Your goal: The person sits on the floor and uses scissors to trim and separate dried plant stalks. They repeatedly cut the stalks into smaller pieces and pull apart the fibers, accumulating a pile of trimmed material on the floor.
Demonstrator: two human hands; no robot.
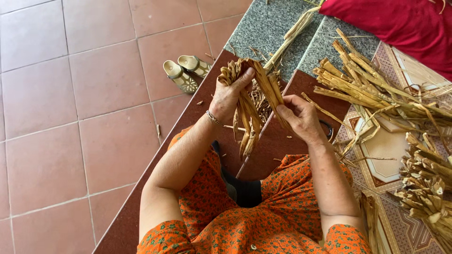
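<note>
My left hand (229, 94) grips the top of a folded bundle of dried plant strips (249, 101), thumb pressed over the bend. My right hand (301, 117) pinches one broad strip of the same bundle on its right side. The loose ends of the bundle hang down between both hands, above my lap in orange flowered cloth (282, 211). A thin bracelet (214, 118) sits on my left wrist.
A pile of dried stalks (372, 89) lies to the right on a patterned mat (391, 146), with another heap (426, 188) at the far right. A pair of sandals (186, 71) stands on the red floor tiles. A red cushion (400, 23) lies top right on grey stone steps (268, 28).
</note>
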